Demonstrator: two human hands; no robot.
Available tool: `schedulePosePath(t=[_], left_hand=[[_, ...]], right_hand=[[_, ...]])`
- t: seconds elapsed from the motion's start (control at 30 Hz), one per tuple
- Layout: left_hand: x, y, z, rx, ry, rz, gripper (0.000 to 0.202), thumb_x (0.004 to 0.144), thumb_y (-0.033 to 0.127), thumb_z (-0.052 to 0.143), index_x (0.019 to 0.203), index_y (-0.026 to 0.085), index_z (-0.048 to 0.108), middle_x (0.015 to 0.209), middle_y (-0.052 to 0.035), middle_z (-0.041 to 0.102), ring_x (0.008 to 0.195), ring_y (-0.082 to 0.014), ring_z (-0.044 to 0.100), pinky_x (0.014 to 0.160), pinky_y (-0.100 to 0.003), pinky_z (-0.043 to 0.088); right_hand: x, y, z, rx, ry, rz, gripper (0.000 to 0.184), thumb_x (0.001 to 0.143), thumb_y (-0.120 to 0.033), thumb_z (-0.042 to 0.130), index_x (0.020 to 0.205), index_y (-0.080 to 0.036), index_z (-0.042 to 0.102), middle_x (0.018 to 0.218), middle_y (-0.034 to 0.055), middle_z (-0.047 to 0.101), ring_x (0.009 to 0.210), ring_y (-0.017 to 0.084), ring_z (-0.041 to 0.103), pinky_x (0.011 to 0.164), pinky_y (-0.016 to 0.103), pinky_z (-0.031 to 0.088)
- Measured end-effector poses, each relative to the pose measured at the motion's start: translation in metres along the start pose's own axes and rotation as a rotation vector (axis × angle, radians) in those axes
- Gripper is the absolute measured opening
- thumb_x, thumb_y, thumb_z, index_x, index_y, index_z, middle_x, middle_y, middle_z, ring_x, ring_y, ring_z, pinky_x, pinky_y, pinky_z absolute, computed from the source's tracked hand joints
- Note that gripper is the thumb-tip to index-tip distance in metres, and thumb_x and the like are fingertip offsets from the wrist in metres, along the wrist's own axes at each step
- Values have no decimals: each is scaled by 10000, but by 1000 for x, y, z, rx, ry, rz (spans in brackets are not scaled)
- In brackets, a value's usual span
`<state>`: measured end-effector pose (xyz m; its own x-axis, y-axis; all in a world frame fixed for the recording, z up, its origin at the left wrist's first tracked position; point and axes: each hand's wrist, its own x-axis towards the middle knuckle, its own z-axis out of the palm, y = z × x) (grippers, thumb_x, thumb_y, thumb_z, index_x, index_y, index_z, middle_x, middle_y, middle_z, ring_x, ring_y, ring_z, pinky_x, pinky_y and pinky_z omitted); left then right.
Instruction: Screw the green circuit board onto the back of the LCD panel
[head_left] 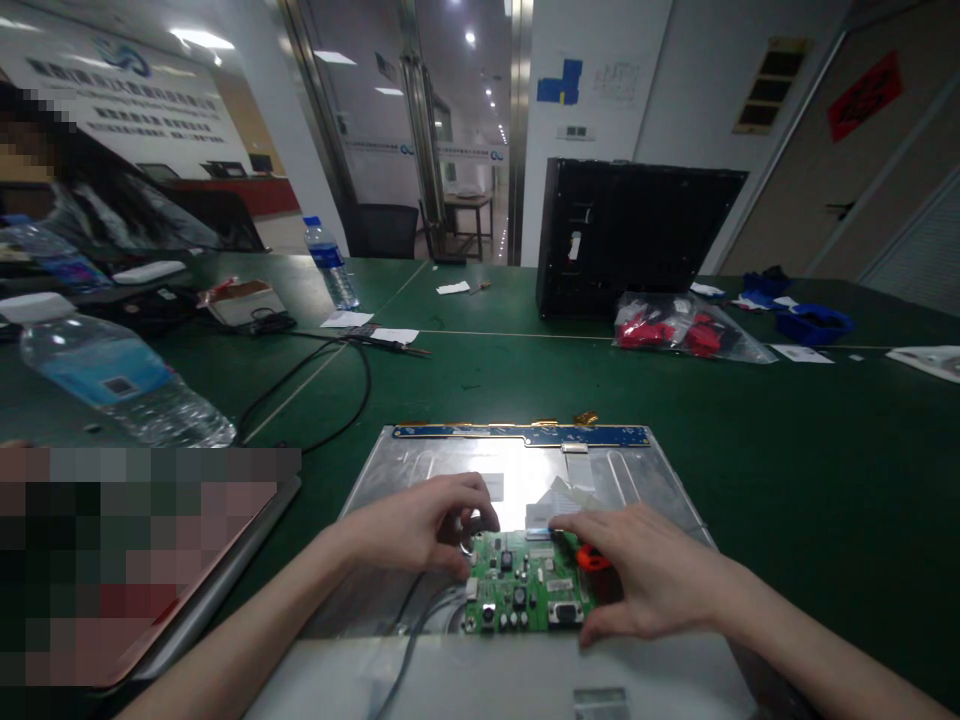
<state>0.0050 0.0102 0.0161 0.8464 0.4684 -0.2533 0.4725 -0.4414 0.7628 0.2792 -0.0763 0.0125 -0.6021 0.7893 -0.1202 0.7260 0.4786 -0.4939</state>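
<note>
A silver metal back panel (420, 470) of a display lies flat on the green table, with a narrow blue circuit strip (525, 434) along its far edge. On it sits a small green circuit board (525, 585). My left hand (420, 525) rests at the board's upper left corner, fingers curled together as if pinching something too small to make out. My right hand (637, 570) lies over the board's right side, fingers together and extended toward the board's top edge, with a red-orange object (592, 558) partly hidden under it. Grey cables (412, 630) run off the board toward me.
A clear water bottle (112, 385) lies at left, another bottle (330, 262) stands farther back. Black cables (330, 385) cross the table. A black monitor housing (630, 235) stands at the back, with a bag of red parts (682, 335) and blue items (814, 325) beside it. A person sits far left.
</note>
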Motion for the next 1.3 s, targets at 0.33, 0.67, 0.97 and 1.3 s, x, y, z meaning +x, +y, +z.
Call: schedulePosePath(t=[0.33, 0.67, 0.97, 1.3], left_hand=[[0, 0, 1, -15, 15, -36, 296, 686, 202, 698, 978, 208, 649, 962, -3, 511, 745, -147, 498, 623, -253, 409], [1, 2, 0, -2, 27, -20, 304, 689, 258, 708, 979, 197, 645, 922, -6, 535, 731, -147, 494, 620, -250, 398], [6, -15, 1, -157, 161, -13, 212, 825, 346, 602, 894, 149, 636, 788, -26, 623, 699, -157, 555, 644, -273, 430], [10, -32, -8, 174, 675, -149, 272, 841, 392, 514, 801, 155, 640, 672, -17, 601, 612, -170, 518, 573, -265, 366]], right_hand=[[-1, -2, -4, -14, -40, -10, 771, 707, -595, 668, 1350, -208, 488, 1126, 119, 655, 952, 314, 618, 772, 421, 448], [-3, 15, -30, 25, 235, 3, 333, 851, -277, 597, 1170, -185, 621, 1065, 88, 692, 949, 206, 638, 828, 363, 476], [-11, -21, -53, 582, 616, -66, 351, 895, -453, 518, 1035, -176, 683, 674, 12, 650, 587, 132, 600, 504, 237, 451], [44, -43, -76, 535, 660, -213, 547, 900, -571, 388, 752, -138, 687, 477, -67, 346, 428, 61, 318, 444, 222, 258]])
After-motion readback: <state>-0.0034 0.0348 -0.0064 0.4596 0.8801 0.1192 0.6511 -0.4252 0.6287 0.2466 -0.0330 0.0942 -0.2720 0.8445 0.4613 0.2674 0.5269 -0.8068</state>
